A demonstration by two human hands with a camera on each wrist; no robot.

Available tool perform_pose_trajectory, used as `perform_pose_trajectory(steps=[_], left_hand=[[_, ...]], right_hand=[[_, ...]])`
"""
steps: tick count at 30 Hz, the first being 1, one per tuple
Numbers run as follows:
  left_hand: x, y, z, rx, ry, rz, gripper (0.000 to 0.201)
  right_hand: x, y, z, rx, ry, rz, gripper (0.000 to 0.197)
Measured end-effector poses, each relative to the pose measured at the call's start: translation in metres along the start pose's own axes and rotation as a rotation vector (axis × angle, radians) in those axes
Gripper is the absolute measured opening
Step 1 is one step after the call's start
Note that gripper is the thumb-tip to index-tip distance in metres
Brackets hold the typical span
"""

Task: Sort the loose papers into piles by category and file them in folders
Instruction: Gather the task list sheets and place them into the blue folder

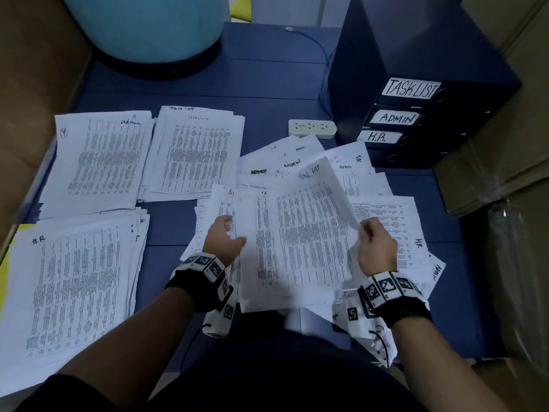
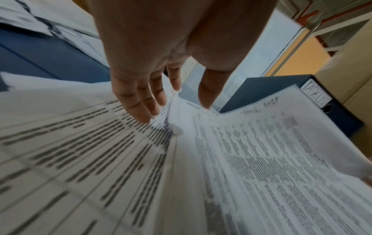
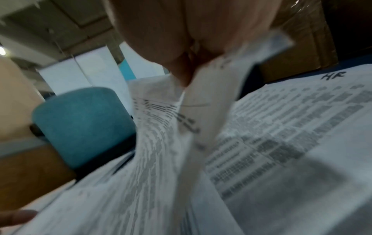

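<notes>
A lifted sheet headed "Task list" [image 1: 309, 227] curls up over the loose paper heap [image 1: 386, 221]. My right hand [image 1: 368, 230] pinches its right edge between thumb and fingers; in the right wrist view that hand [image 3: 187, 76] holds the sheet [image 3: 161, 135] above a page marked HR. At the sheet's left edge my left hand [image 1: 230, 236] has straight fingers [image 2: 141, 98] and grips nothing. Sorted piles lie to the left: Admin [image 1: 98, 159], Tasklist [image 1: 196, 150] and H.R. [image 1: 74, 281]. Dark blue folders [image 1: 416, 114] labelled TASKLIST, ADMIN and H.R. are stacked at the right.
A white power strip [image 1: 312, 129] lies behind the heap, its cable running back along the folders. A teal round seat [image 1: 148, 28] stands at the back left. Cardboard boxes [image 1: 505, 173] flank the blue surface [image 1: 267, 84] on both sides.
</notes>
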State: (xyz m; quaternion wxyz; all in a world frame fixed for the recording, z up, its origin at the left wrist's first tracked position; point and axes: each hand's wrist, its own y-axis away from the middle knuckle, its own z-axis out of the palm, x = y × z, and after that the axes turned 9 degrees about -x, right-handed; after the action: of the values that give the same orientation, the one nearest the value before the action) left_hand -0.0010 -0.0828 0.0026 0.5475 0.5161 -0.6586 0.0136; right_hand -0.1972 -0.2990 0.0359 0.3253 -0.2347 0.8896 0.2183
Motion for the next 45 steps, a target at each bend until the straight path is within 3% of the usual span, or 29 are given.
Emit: perform_pose_trajectory(steps=[3, 6, 8, 12, 14, 15, 18, 21, 24, 26, 28, 30, 38, 45], left_hand=[[0.018, 0.005, -0.001, -0.063, 0.133, 0.082, 0.062], [0.038, 0.017, -0.001, -0.152, 0.239, 0.147, 0.058], [0.045, 0.025, -0.002, -0.086, 0.199, 0.188, 0.044], [0.041, 0.029, -0.020, 0.153, 0.087, 0.131, 0.026], [0.030, 0.027, -0.033, 0.239, 0.081, 0.066, 0.024], [0.023, 0.026, -0.040, 0.271, 0.100, 0.028, 0.024], [0.004, 0.027, -0.060, 0.320, 0.131, -0.001, 0.027], [-0.011, 0.028, -0.072, 0.350, 0.130, -0.017, 0.027], [-0.021, 0.033, -0.079, 0.366, 0.133, -0.037, 0.028], [-0.027, 0.036, -0.083, 0.365, 0.144, -0.034, 0.026], [-0.030, 0.039, -0.085, 0.348, 0.137, -0.030, 0.016], [-0.031, 0.040, -0.087, 0.335, 0.123, -0.017, 0.009], [-0.031, 0.042, -0.085, 0.294, 0.107, 0.014, 0.022], [-0.031, 0.045, -0.084, 0.268, 0.076, 0.043, 0.030]], right_hand=[[-0.010, 0.002, -0.010, -0.017, -0.189, -0.075, 0.014], [-0.017, -0.001, -0.004, -0.123, -0.380, -0.080, 0.018], [-0.020, -0.002, 0.004, -0.196, -0.424, -0.051, 0.018], [-0.020, -0.001, 0.019, -0.262, -0.439, 0.044, 0.015], [-0.013, -0.002, 0.027, -0.268, -0.260, 0.088, 0.008], [-0.009, -0.002, 0.031, -0.285, -0.122, 0.124, 0.015], [-0.001, 0.003, 0.048, -0.358, 0.180, 0.232, 0.063], [0.002, 0.013, 0.064, -0.359, 0.344, 0.258, 0.079], [0.004, 0.015, 0.070, -0.306, 0.278, 0.247, 0.064], [0.003, 0.016, 0.066, -0.263, 0.209, 0.212, 0.043], [0.005, 0.018, 0.061, -0.215, 0.136, 0.178, 0.020], [0.007, 0.018, 0.056, -0.175, 0.121, 0.168, 0.009], [0.011, 0.021, 0.049, -0.124, 0.284, 0.117, 0.022], [0.010, 0.021, 0.035, -0.068, 0.340, 0.109, 0.019]])
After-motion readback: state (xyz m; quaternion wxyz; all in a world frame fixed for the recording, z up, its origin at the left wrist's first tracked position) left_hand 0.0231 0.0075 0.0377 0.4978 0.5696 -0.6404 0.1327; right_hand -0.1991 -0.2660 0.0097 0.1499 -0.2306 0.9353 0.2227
